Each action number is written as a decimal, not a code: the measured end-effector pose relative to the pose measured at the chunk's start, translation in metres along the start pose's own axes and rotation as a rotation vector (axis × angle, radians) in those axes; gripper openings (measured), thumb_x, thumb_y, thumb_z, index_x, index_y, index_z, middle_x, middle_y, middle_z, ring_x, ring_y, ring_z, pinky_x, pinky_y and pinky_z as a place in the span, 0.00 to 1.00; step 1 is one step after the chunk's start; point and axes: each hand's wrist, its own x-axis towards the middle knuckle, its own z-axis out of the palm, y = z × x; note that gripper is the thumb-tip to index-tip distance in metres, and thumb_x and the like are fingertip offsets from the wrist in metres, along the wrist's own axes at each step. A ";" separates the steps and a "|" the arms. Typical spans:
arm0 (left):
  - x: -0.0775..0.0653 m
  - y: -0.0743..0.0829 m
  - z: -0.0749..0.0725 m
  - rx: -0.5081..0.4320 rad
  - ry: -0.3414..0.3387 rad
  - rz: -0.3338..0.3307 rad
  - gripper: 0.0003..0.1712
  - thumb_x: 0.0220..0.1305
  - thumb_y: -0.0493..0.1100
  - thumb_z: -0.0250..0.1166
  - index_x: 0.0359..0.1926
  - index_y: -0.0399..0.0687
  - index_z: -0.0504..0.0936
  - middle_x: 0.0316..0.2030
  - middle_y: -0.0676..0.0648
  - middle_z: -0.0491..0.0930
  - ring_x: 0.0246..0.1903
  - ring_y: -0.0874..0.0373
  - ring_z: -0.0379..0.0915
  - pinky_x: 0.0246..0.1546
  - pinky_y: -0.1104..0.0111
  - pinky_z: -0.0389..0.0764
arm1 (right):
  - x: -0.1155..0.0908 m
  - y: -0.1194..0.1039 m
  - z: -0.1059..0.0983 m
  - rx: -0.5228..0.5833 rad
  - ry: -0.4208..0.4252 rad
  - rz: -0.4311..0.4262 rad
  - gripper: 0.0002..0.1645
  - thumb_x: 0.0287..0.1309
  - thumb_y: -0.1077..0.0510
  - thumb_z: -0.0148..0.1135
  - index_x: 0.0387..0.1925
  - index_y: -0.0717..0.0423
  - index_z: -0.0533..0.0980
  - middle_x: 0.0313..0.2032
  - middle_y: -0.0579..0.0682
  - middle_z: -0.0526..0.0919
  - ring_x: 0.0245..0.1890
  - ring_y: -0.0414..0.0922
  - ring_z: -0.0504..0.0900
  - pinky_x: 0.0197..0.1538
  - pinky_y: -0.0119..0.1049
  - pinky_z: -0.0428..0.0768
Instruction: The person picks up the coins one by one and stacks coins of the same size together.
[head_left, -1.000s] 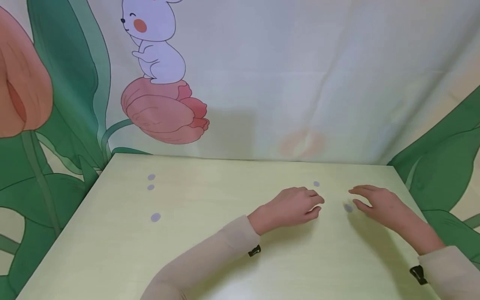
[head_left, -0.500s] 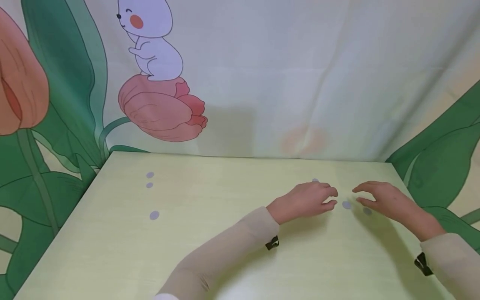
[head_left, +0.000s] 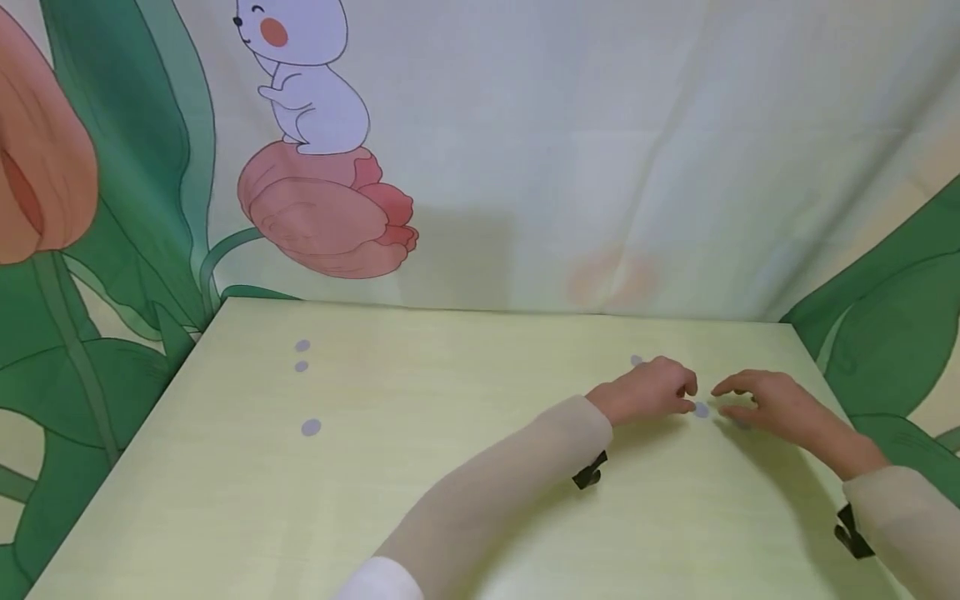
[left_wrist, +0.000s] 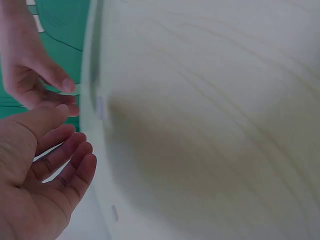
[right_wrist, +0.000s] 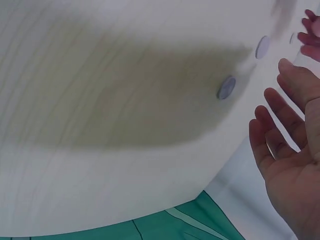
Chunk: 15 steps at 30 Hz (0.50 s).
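Observation:
My left hand (head_left: 647, 389) reaches over the right part of the pale table, fingers loosely bent and nothing between them. Facing it from the right is my right hand (head_left: 776, 407), its thumb and fingers apart and holding nothing. Below the gap between the hands lies a flat grey-purple disc (head_left: 701, 410). Another disc (right_wrist: 226, 87) rests in the right hand's shadow, mostly covered by that hand in the head view. A third disc (head_left: 637, 360) peeks out behind the left hand. In the left wrist view, the left hand's fingers (left_wrist: 77, 182) curve loosely, palm visible.
Three similar discs, one of them the nearest disc (head_left: 311, 427), lie at the table's left side. The table (head_left: 450, 375) ends at a hanging cloth (head_left: 525, 150) printed with tulips and a white animal. Black clips (head_left: 591, 471) hang under both sleeves.
My left hand has moved right, toward my right hand, and its fingers have bent more. The right hand has stayed almost in place. The discs on the table have not moved.

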 end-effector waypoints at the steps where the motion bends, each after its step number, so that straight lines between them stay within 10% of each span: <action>1: 0.004 0.000 0.002 -0.003 -0.003 -0.006 0.16 0.72 0.48 0.65 0.56 0.47 0.84 0.42 0.56 0.82 0.37 0.67 0.72 0.39 0.80 0.72 | 0.001 0.001 0.000 0.004 0.003 -0.001 0.15 0.57 0.61 0.74 0.46 0.60 0.84 0.44 0.55 0.87 0.45 0.57 0.83 0.44 0.49 0.82; 15: 0.032 0.000 0.025 -0.035 0.052 -0.075 0.11 0.66 0.44 0.71 0.48 0.49 0.89 0.42 0.58 0.86 0.41 0.69 0.75 0.42 0.82 0.71 | 0.000 0.012 0.023 0.041 0.118 -0.060 0.09 0.55 0.60 0.75 0.40 0.54 0.85 0.41 0.49 0.86 0.45 0.55 0.82 0.49 0.53 0.79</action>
